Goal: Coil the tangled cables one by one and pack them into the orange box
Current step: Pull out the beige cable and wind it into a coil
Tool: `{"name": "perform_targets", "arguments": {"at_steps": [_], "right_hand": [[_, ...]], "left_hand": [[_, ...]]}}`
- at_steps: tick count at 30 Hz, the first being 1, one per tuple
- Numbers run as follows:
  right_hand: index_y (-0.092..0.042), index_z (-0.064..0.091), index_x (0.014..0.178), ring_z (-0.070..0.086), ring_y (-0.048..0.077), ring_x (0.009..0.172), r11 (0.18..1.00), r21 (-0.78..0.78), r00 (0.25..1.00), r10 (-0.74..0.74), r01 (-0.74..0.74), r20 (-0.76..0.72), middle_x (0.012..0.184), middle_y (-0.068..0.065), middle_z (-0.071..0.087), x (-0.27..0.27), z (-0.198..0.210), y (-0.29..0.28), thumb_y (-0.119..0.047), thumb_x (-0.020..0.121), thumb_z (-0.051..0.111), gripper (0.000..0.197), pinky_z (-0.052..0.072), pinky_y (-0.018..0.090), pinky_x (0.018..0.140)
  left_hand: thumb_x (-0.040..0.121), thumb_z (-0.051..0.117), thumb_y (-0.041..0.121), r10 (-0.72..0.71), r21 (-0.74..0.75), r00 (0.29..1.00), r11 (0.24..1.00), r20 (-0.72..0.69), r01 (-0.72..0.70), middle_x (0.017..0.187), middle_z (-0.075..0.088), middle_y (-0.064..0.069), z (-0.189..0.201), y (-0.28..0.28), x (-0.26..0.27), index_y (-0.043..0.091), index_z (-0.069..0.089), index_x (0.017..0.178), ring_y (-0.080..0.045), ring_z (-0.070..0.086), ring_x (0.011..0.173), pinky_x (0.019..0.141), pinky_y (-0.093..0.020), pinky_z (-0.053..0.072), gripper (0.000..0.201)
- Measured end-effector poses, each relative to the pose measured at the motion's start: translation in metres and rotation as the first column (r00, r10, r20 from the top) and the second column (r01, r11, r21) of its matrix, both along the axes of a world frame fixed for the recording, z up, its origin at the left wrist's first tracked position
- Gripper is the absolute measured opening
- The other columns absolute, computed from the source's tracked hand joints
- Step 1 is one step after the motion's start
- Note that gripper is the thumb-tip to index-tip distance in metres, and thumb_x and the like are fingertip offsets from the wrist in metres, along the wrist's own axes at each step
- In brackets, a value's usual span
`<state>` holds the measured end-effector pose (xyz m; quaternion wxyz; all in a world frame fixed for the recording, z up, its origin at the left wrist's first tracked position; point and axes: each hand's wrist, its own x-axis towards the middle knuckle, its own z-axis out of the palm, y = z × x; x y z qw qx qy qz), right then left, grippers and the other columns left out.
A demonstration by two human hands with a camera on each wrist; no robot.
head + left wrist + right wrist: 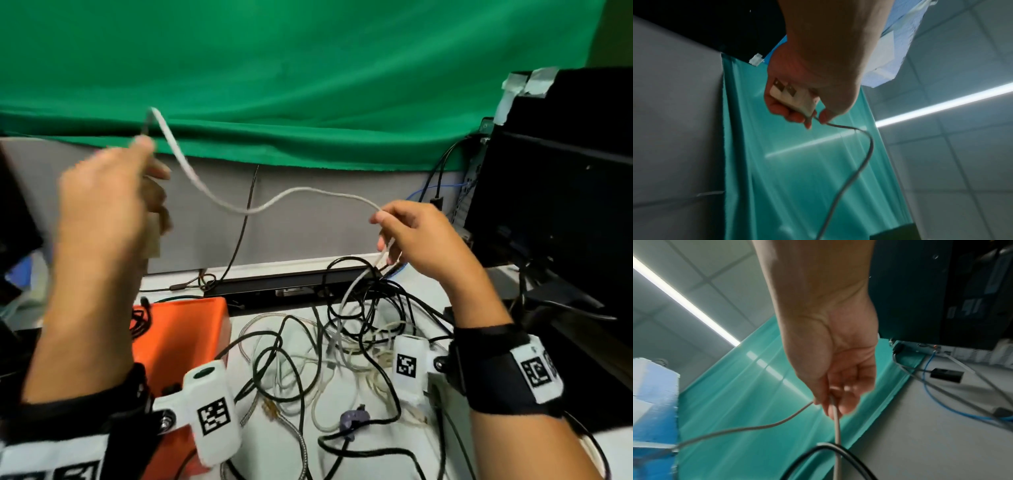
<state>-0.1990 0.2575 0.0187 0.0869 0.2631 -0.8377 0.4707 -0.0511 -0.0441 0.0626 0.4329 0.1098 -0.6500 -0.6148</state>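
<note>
A white cable [219, 200] hangs in the air between my two raised hands. My left hand [113, 192] grips its white plug block [789, 97], with the cord leaving between thumb and forefinger. My right hand [411, 233] pinches the same cable [835, 412] further along, and from there it drops into the tangled pile of black and white cables [342, 346] on the table. The orange box [185, 332] stands below my left forearm, partly hidden by it, with a black cable [138, 320] lying at its left edge.
A black computer case [561, 178] fills the right side, with cables and a blue cord [438, 188] behind it. A black bar [287, 284] lies along the table's back edge. Green cloth [308, 78] hangs behind. A purple plug [354, 416] lies among the cables.
</note>
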Motion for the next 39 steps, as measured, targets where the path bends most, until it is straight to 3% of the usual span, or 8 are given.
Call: {"name": "perform_targets", "arguments": {"at_steps": [4,10,14,19,25,30,34,39], "right_hand": [[-0.017,0.072,0.093,0.054,0.016,0.047,0.964,-0.24,0.989,0.091,-0.118,-0.119,0.063,0.004,0.065,0.028,0.014,-0.023,-0.024,0.102,0.059,0.017,0.042,0.021,0.046],[-0.016,0.073,0.097,0.055,0.005,0.063,0.92,-0.254,0.945,0.248,-0.299,-0.211,0.068,-0.008,0.063,0.056,0.023,-0.044,-0.022,0.101,0.061,0.014,0.044,0.021,0.06],[-0.017,0.067,0.091,0.046,-0.001,0.063,0.937,-0.126,0.936,0.299,-0.324,-0.185,0.064,-0.019,0.053,0.056,0.028,-0.034,-0.027,0.105,0.053,0.022,0.038,0.016,0.063],[-0.014,0.054,0.091,0.052,0.014,0.065,0.921,-0.178,0.938,0.343,-0.346,-0.048,0.068,-0.001,0.051,0.047,0.025,-0.026,-0.025,0.102,0.058,0.016,0.054,0.039,0.069],[-0.019,0.057,0.089,0.057,0.015,0.067,0.946,0.208,0.968,0.235,-0.248,0.088,0.07,-0.005,0.061,0.001,-0.008,-0.005,-0.03,0.102,0.057,0.017,0.047,0.04,0.073],[-0.02,0.058,0.086,0.062,0.017,0.073,0.915,0.379,0.99,0.112,-0.136,0.083,0.077,-0.004,0.071,-0.007,-0.02,-0.01,-0.026,0.102,0.058,0.017,0.049,0.037,0.075],[-0.025,0.059,0.085,0.071,0.013,0.072,0.993,0.077,0.993,-0.079,0.086,-0.085,0.075,-0.003,0.074,-0.009,-0.016,-0.013,-0.03,0.1,0.06,0.016,0.055,0.031,0.073],[-0.027,0.066,0.096,0.069,0.018,0.095,0.965,0.239,0.994,-0.109,0.111,-0.021,0.094,-0.005,0.075,-0.017,-0.016,-0.004,-0.024,0.099,0.063,0.005,0.053,0.038,0.089]], "left_hand": [[0.094,0.048,0.061,-0.276,-0.079,0.957,0.956,0.088,0.283,0.044,0.042,0.004,-0.01,0.065,-0.018,0.012,0.067,0.085,-0.012,0.038,0.037,0.043,-0.021,0.03,0.053],[0.084,0.065,0.061,-0.544,-0.207,0.778,0.76,0.314,0.616,0.07,0.054,-0.002,-0.039,0.098,-0.036,0.038,0.06,0.129,-0.021,0.041,0.057,0.052,-0.031,0.033,0.051],[0.091,0.061,0.05,-0.517,-0.245,0.809,0.777,0.278,0.58,0.078,0.073,-0.003,-0.037,0.092,-0.037,0.028,0.057,0.128,-0.017,0.042,0.045,0.042,-0.027,0.038,0.044],[0.104,0.049,0.033,-0.453,-0.121,0.888,0.889,-0.081,0.442,0.048,0.034,0.006,-0.03,0.089,-0.036,0.018,0.062,0.085,-0.008,0.029,0.042,0.039,-0.018,0.032,0.027],[0.109,0.041,0.034,-0.019,0.256,0.894,0.955,-0.447,0.149,0.054,0.034,0.009,-0.015,0.017,-0.017,0.021,0.052,0.094,-0.006,0.027,0.046,0.044,-0.02,0.033,0.023],[0.108,0.041,0.028,0.128,0.272,0.862,0.962,-0.491,0.013,0.061,0.034,0.006,-0.02,-0.016,-0.018,0.019,0.055,0.105,-0.009,0.03,0.05,0.046,-0.022,0.035,0.017],[0.106,0.043,0.026,0.255,0.346,0.837,0.934,-0.484,-0.084,0.059,0.039,0.006,-0.022,-0.015,-0.012,0.021,0.06,0.105,-0.01,0.034,0.051,0.045,-0.024,0.034,0.017],[0.106,0.044,0.038,0.149,0.223,0.911,0.973,-0.384,-0.065,0.053,0.041,0.007,-0.016,0.007,-0.014,0.021,0.06,0.097,-0.007,0.037,0.045,0.043,-0.023,0.034,0.025]]}}
